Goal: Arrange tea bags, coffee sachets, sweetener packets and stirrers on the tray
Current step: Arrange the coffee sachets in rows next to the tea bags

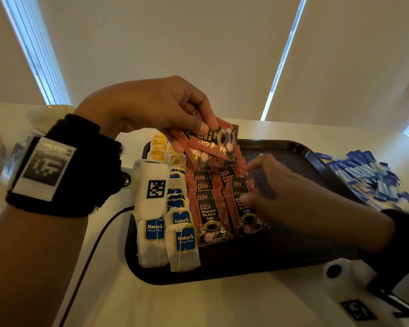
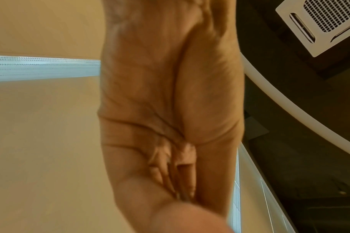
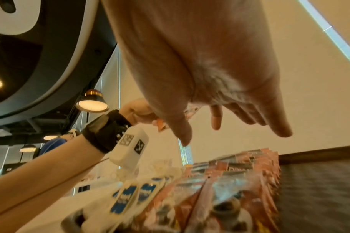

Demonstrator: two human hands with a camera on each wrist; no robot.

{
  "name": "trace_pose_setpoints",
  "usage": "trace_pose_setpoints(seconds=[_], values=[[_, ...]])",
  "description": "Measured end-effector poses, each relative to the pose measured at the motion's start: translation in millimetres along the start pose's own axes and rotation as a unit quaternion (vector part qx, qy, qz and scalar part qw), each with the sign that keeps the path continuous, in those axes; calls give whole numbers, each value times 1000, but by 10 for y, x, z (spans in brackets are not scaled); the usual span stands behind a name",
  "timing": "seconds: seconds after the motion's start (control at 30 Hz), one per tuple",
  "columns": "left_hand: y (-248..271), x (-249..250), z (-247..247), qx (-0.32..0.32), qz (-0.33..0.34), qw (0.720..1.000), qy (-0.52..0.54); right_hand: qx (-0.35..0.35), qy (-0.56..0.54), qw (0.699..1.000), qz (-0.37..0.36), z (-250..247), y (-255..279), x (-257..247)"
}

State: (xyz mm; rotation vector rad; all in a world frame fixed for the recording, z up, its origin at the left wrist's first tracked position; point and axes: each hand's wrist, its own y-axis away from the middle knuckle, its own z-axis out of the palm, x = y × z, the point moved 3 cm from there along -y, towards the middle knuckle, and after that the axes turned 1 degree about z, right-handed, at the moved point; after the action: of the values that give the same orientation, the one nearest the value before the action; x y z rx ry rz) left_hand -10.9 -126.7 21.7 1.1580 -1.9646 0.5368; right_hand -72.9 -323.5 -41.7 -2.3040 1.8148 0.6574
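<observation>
A dark tray [image 1: 300,147] lies on the pale table. Along its left side stand rows of white tea bags [image 1: 182,244] with blue labels. Beside them lie two overlapping rows of red coffee sachets [image 1: 209,218]. My left hand [image 1: 194,128] is raised over the tray's far left and grips a bunch of red coffee sachets [image 1: 213,147]. My right hand [image 1: 260,185] hovers open above the right sachet row, fingers spread, holding nothing; it is blurred. In the right wrist view the right hand's fingers [image 3: 216,119] hang straight above the coffee sachets [image 3: 240,189]. The left wrist view shows only the left hand's curled fingers [image 2: 182,173].
A heap of blue sweetener packets [image 1: 373,178] lies on the table right of the tray. Yellow-labelled tea bags [image 1: 158,149] fill the tray's far left corner. A pale bowl [image 1: 47,114] sits at the table's far left. The tray's right half [image 1: 293,232] is bare.
</observation>
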Motion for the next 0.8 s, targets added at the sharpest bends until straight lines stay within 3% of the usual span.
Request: trace_pose_setpoints(seconds=[0.17,0.3,0.57,0.7,0.8], values=[[0,79,197,-61,23,998,-9,169,-161,970,-61,-141,-58,-183],[-8,168,296,-56,30,998,1,210,-203,952,-88,-145,-26,-194],[205,161,299,-37,12,999,-16,147,-222,963,-43,-200,185,83],[383,144,258,47,2,999,3,93,-216,972,-6,-215,359,268],[547,194,187,131,8,991,20,-20,-207,977,48,-105,445,404]])
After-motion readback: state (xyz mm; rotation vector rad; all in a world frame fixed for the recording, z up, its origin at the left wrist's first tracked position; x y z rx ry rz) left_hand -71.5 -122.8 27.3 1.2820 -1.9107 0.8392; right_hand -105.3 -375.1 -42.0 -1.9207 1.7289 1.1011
